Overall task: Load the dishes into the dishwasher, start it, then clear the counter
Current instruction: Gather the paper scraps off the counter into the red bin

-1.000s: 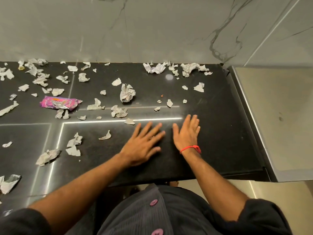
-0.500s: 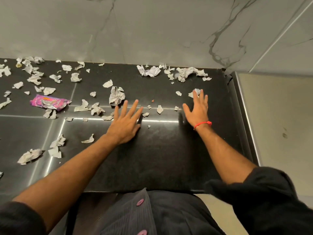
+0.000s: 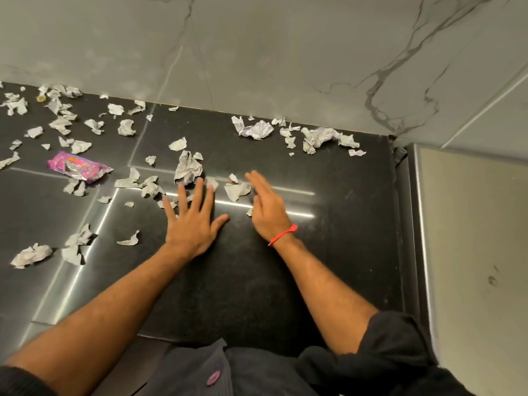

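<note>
The left hand point(image 3: 192, 224) lies flat on the glossy black stone counter point(image 3: 257, 281), palm down, with all fingers straight and spread wide. Its fingertips touch small torn scraps of white paper point(image 3: 151, 190) and reach just below a bigger crumpled white paper ball point(image 3: 188, 168). The right hand point(image 3: 268, 211) stands on its little-finger edge on the counter, fingers straight and pressed together. It is blurred, so I cannot tell exactly what it touches. A flat white paper piece point(image 3: 236, 191) lies between the two hands, just beside the right fingers. A thin red thread bracelet point(image 3: 283, 234) is around the right wrist. Both hands hold nothing.

Many more scraps are scattered over the left and far parts of the counter, and a row of crumpled white paper point(image 3: 317, 137) lies along the grey marble wall point(image 3: 271, 52). A pink and purple shiny snack wrapper point(image 3: 78, 170) lies to the left, well apart from the hands. At the right, a steel-edged beige surface point(image 3: 471, 252) borders the counter. Dark rolled sleeves point(image 3: 394, 347) and a dark striped garment with pink buttons point(image 3: 213, 378) show at the bottom.
</note>
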`<state>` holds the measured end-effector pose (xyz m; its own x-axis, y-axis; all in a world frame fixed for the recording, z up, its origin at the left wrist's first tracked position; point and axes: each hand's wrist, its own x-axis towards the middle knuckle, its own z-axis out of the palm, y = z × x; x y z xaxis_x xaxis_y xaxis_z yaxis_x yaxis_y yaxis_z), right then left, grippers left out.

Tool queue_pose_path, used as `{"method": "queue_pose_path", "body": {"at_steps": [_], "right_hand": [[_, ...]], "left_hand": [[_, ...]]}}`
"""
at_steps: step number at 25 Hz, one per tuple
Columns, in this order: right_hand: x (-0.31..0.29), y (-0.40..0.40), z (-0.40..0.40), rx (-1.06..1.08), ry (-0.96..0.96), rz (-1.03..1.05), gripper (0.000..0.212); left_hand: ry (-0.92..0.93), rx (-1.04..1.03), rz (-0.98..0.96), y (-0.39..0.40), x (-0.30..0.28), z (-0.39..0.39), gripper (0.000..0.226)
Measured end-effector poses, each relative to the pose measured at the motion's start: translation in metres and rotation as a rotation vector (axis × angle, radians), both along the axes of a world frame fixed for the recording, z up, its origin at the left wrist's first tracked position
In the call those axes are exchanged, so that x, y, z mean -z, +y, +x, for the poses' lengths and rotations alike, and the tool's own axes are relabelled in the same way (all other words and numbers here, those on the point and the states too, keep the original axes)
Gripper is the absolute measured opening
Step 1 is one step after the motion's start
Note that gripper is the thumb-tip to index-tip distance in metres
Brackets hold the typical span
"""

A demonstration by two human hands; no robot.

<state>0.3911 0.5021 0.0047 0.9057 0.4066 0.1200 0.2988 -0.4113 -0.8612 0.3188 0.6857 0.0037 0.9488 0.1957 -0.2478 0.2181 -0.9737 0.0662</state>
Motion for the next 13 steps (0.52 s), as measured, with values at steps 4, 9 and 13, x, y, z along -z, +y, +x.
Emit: {"method": "queue_pose_path", "body": {"at_steps": [4, 9, 13], "right_hand": [[-0.002, -0.083, 0.097, 0.414, -0.185, -0.304, 0.055], [-0.007, -0.131, 0.167, 0.298, 0.115, -0.727, 0.079], [0.007, -0.053, 0.124, 0.137, -0.012, -0.794, 0.07]], "left_hand": [[0.03, 0.212, 0.052, -0.002, -0.018, 0.021, 0.088], [0.132, 0.174, 0.098, -0.007, -0.03, 0.041, 0.102], [0.132, 0.119, 0.127, -0.013, -0.032, 0.043, 0.115]]}}
